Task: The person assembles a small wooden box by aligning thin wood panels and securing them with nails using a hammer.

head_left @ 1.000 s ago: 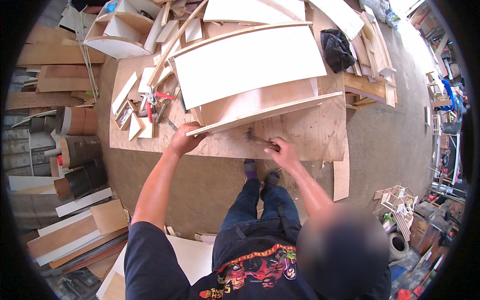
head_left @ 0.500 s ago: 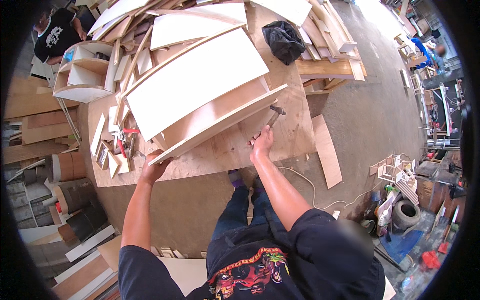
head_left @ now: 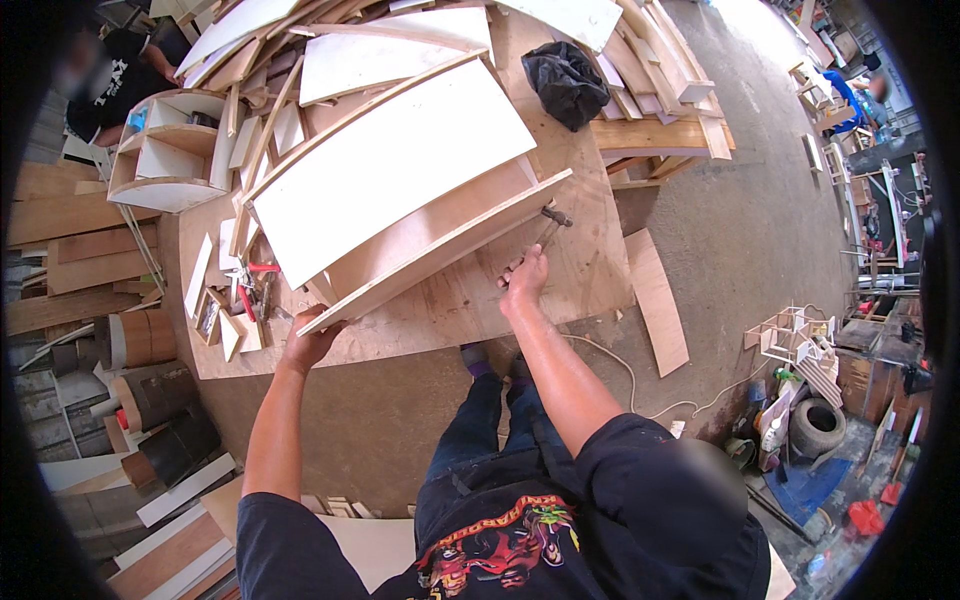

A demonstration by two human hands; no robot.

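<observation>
A wooden box frame with a white panel [head_left: 400,165] on top lies at a slant on the plywood workbench. Along its near side runs a long narrow board [head_left: 440,247], standing on edge. My left hand [head_left: 311,340] grips this board's near left end, its fingers partly hidden under the wood. In my right hand [head_left: 527,275] is a hammer [head_left: 547,232], held by the handle with the fingers closed. The hammer's head is close to the board's right end, over the benchtop; whether the two touch I cannot tell.
Red-handled pliers [head_left: 246,292] and wood offcuts lie on the bench's left. A black plastic bag [head_left: 565,85] sits at the far side near stacked boards. A curved shelf unit [head_left: 170,150] stands far left beside another person [head_left: 115,80]. A cord [head_left: 625,365] crosses the floor.
Both hands keep their holds, and the box frame stays nearly where it was. The hammer has shifted only slightly. The person at the far left has moved a little.
</observation>
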